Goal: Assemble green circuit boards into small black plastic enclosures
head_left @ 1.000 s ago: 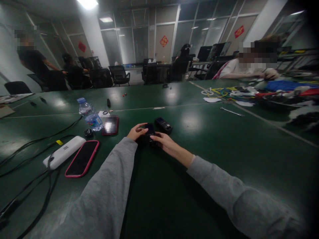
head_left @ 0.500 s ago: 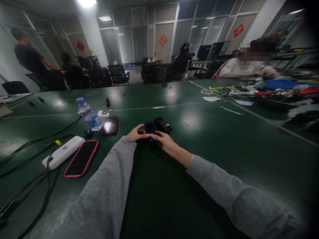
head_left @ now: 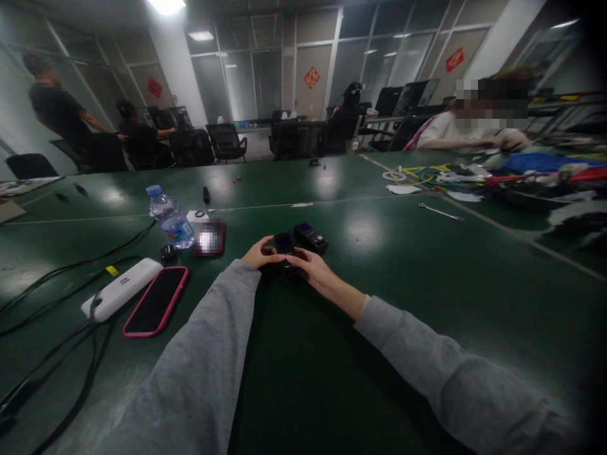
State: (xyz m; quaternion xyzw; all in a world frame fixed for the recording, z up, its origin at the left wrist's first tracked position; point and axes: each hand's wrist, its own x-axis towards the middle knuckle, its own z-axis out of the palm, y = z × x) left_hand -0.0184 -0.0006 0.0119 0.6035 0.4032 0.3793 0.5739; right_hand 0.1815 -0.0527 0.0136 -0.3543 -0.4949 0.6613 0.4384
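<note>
Both hands hold a small black device (head_left: 285,243) with a dark screen, low over the green table (head_left: 294,354) near the middle of the view. My left hand (head_left: 260,253) grips its left side, thumb on the front. On the right side my right hand (head_left: 313,267) is closed round it, its thumb also on the front near the other thumb. Just behind and to the right lies a second black device (head_left: 310,237) with a small screen, touched by neither hand as far as I can see. The fingers under the held device are hidden.
To the left are a water bottle (head_left: 171,218), a white power bank (head_left: 122,287), a pink-edged phone (head_left: 156,302) and black cables. A wrench (head_left: 441,212) and heaped cables (head_left: 512,180) lie at the right. A person (head_left: 455,129) sits beyond the heap.
</note>
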